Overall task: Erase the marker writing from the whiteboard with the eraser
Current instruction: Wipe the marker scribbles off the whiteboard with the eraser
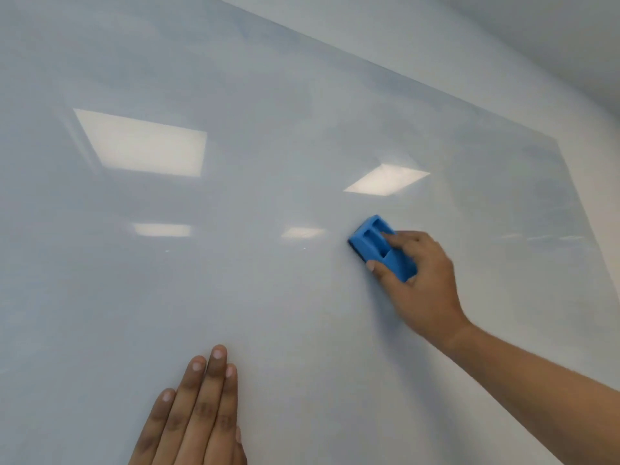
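Nearest to you, at the bottom of the frame left of centre, your left hand (194, 411) lay flat with its fingers straight and together, pressed against the whiteboard (255, 297). Nothing else lay around it on the glossy surface.

Farther up, right of centre, your right hand (419, 273) gripped the blue eraser (380, 246), thumb curled under its lower side and fingers over the top, with your bare forearm running down to the lower right corner. The eraser was held against the board, tilted with one end toward the upper left. No marker writing could be made out near it; the surface there showed only a faint bluish haze.

Beyond the eraser, bright reflections of ceiling lights (141, 142) sat in the left and middle of the frame. The board's top edge ran diagonally across the upper right, and its right edge dropped down the right side, with the plain wall (503, 45) past both. Wide open board stretched to the left of both hands.
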